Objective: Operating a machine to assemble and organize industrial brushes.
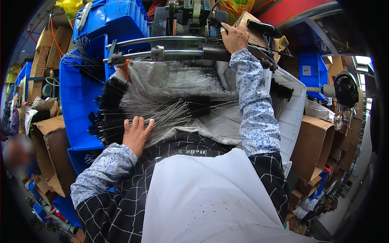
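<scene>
A pile of wire-handled brushes (166, 115) with black bristles and looped wire ends lies across the grey cloth on my lap. My left hand (137, 133) rests at the near edge of the pile, its fingers spread over the wires beside the black brush heads (111, 109). Farther off, my right hand (236, 38) reaches to the machine (196, 18), with its fingers bent and close together. Dark bristles (214, 25) show right beside those fingertips; what lies between the fingers is hidden. Pale tape wraps a fingertip on each hand.
Metal rods (162, 39) run crosswise before the machine. Blue crates (81, 117) stand on the left, one holding more wire brushes (83, 56). On the right, a white bin (293, 109) holds further brushes (280, 93). Cardboard boxes (312, 141) and a black fan (346, 90) stand beyond.
</scene>
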`<state>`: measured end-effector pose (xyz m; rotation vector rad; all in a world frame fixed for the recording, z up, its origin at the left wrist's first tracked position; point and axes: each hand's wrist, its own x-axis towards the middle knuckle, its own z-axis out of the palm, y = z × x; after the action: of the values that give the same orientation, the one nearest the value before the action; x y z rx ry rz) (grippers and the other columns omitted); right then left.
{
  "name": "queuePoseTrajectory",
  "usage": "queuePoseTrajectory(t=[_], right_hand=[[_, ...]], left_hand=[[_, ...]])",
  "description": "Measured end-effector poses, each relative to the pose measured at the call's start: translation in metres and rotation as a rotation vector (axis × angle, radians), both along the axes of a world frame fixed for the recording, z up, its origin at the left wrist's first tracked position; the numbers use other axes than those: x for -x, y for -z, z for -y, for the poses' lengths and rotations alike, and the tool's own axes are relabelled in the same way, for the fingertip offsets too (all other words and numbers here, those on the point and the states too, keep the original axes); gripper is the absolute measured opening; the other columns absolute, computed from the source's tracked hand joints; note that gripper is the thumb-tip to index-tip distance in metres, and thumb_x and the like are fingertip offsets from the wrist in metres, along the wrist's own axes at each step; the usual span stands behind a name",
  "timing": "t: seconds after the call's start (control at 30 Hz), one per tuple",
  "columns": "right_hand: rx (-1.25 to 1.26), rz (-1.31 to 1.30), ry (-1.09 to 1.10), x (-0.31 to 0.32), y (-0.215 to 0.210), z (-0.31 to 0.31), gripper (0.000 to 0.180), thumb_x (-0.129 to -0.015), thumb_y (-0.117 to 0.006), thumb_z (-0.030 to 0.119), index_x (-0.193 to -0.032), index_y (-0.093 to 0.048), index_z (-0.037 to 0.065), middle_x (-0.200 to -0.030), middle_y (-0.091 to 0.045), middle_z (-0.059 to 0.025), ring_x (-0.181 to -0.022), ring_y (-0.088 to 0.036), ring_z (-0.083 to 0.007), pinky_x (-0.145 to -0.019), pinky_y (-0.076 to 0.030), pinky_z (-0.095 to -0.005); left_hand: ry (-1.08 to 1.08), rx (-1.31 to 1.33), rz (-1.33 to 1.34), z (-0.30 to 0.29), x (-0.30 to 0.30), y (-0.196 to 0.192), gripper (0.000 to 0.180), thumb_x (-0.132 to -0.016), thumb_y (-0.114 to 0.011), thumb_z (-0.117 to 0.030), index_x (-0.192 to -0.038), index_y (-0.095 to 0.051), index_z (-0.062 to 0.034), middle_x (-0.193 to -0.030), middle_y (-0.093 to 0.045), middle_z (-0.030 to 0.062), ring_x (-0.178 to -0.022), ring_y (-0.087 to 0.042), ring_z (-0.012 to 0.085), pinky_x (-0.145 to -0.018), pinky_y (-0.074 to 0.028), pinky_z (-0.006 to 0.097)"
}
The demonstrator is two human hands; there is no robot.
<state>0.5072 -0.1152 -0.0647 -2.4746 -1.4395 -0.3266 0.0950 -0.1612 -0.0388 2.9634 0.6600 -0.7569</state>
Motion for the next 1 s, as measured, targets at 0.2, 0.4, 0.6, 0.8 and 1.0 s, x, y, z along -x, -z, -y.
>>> queuePoseTrajectory(t=[0.2,0.4,0.6,0.8,1.0], right_hand=[[0.018,-0.034,0.037,0.000,-0.003,0.001,0.024,-0.080,-0.048,0.029,-0.102,-0.059,0.026,-0.080,-0.062,-0.0001,-0.083,-0.049,-0.0180,-0.080,-0.034,-0.0347],[0.114,0.008,-0.008,-0.010,0.008,-0.014,0.033,-0.082,-0.041,0.015,-0.112,-0.051,0.027,-0.107,-0.054,-0.0030,-0.104,-0.040,-0.0214,-0.089,-0.026,-0.0465],[0.048,0.091,-0.024,-0.026,0.020,-0.010,0.039,-0.084,-0.040,0.021,-0.123,-0.037,0.022,-0.122,-0.041,-0.0018,-0.119,-0.028,-0.0232,-0.097,-0.011,-0.0537],[0.000,-0.034,0.205,-0.028,0.016,0.020,0.043,-0.075,-0.051,0.029,-0.115,-0.046,0.015,-0.117,-0.046,-0.0037,-0.109,-0.039,-0.0211,-0.085,-0.028,-0.0488],[-0.092,-0.186,0.119,-0.012,0.019,0.003,0.037,-0.075,-0.052,0.024,-0.111,-0.052,0.014,-0.111,-0.052,-0.0048,-0.102,-0.048,-0.0217,-0.086,-0.030,-0.0481]], left_hand=[[0.123,-0.160,0.047,-0.055,-0.003,-0.028,0.060,-0.068,-0.055,-0.002,-0.120,-0.032,-0.0222,-0.115,-0.040,0.0080,-0.116,-0.030,0.0192,-0.094,-0.012,0.044],[0.048,-0.123,0.217,-0.045,0.000,-0.012,0.047,-0.069,-0.053,-0.003,-0.111,-0.046,-0.0228,-0.131,-0.030,0.0020,-0.125,-0.019,0.0165,-0.102,0.001,0.048],[-0.376,-0.300,0.593,-0.033,0.028,-0.034,0.047,-0.071,-0.061,-0.029,-0.112,-0.044,-0.0142,-0.128,-0.034,0.0052,-0.120,-0.028,0.0208,-0.098,-0.009,0.045],[-0.847,-0.125,0.935,-0.028,0.072,-0.018,0.022,-0.083,-0.051,-0.019,-0.094,-0.055,-0.0010,-0.086,-0.058,0.0092,-0.081,-0.052,0.0229,-0.076,-0.034,0.032],[-0.935,-0.065,0.930,-0.034,0.073,-0.020,0.015,-0.081,-0.054,-0.017,-0.083,-0.056,-0.0023,-0.078,-0.057,0.0088,-0.073,-0.052,0.0230,-0.069,-0.037,0.031]])
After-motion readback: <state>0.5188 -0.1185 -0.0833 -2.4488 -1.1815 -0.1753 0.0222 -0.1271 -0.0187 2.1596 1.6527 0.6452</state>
